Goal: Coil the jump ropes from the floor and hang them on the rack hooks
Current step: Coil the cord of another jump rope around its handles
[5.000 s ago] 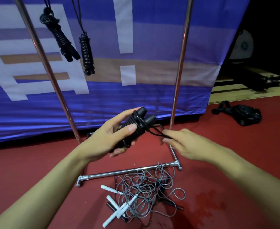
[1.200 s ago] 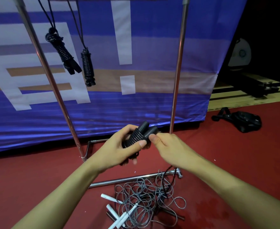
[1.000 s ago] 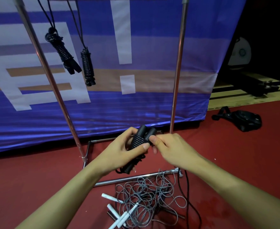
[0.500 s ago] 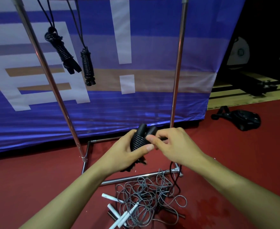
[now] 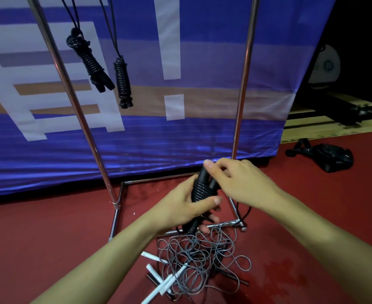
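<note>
Jump rope (image 5: 202, 188), black, sits bundled in my left hand (image 5: 180, 207), its two handles side by side and pointing up and slightly away from me, cord wound round them in tight turns. My left grip is clamped round the lower part of the bundle, thumb across the front. My right hand (image 5: 242, 183) is just beside it on the right, fingers curled over the handle tops and pinching there; I judge it is tucking in the last of the cord. A loose black tail hangs below toward the floor.

Rack (image 5: 243, 84) stands directly ahead, two slanting metal uprights with a base frame on the red floor. Its hooks are above the top edge, out of view. Two coiled black ropes (image 5: 119, 77) already hang at upper left, so the bundle must travel up and forward.

Below my hands lies a tangle of grey rope (image 5: 198, 260) with white handles (image 5: 169, 279), not yet coiled. The dangling tail may snag it.
</note>
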`<action>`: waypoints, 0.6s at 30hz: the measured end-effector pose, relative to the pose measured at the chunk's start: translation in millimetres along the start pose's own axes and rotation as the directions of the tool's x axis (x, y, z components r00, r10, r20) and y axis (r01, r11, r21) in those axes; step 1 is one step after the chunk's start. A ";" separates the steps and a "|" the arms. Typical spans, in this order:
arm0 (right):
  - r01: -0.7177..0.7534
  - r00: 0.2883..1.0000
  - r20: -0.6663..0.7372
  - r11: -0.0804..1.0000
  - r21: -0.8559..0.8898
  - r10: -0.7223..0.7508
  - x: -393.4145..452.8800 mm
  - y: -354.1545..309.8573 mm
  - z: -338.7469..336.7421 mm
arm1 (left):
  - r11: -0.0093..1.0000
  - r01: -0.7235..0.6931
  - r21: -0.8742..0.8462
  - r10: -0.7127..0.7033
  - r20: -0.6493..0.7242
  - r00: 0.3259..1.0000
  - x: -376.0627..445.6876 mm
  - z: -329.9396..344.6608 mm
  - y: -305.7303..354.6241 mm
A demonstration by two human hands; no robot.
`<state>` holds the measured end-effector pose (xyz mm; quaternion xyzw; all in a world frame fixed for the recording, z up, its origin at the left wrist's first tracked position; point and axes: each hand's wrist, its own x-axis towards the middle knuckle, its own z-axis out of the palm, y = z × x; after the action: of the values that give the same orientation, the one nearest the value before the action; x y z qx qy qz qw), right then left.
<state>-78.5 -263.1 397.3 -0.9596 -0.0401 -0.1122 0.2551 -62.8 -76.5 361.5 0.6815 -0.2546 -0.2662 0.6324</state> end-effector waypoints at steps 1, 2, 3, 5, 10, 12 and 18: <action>-0.010 1.000 -0.004 0.999 -0.043 0.010 -1.0 -2.5 0.6 | 1.000 -0.001 0.002 0.001 -0.001 1.000 1.0 -0.1 -0.6; -0.015 1.000 -0.014 0.996 -0.086 0.014 -2.1 -5.3 1.4 | 1.000 -0.001 0.006 0.001 0.000 1.000 1.3 -0.1 -0.3; -0.020 0.999 -0.028 0.993 -0.115 0.017 -2.8 -7.7 2.1 | 1.000 0.001 0.013 -0.001 0.003 1.000 1.6 0.1 0.1; -0.023 0.998 -0.052 0.994 -0.103 0.018 -2.4 -9.5 3.4 | 0.999 0.007 0.035 -0.008 0.012 1.000 1.1 0.1 1.9; 0.042 0.998 0.042 0.993 -0.109 -0.037 -1.6 -12.8 3.7 | 0.995 0.027 0.096 -0.033 0.064 0.997 -4.8 -9.4 6.3; 0.097 0.994 0.074 0.980 -0.171 -0.086 -3.4 -13.0 7.7 | 0.987 0.040 0.155 -0.056 0.098 0.994 -8.9 -13.2 7.1; 0.155 0.985 0.122 0.945 -0.290 -0.124 -6.9 -11.6 9.2 | 0.946 0.047 0.321 -0.055 0.017 0.998 -10.0 -14.5 5.0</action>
<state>-84.9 -248.6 393.6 -0.9862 -0.1034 -0.0854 0.0966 -60.3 -59.5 367.8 0.7780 -0.2851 -0.2463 0.5028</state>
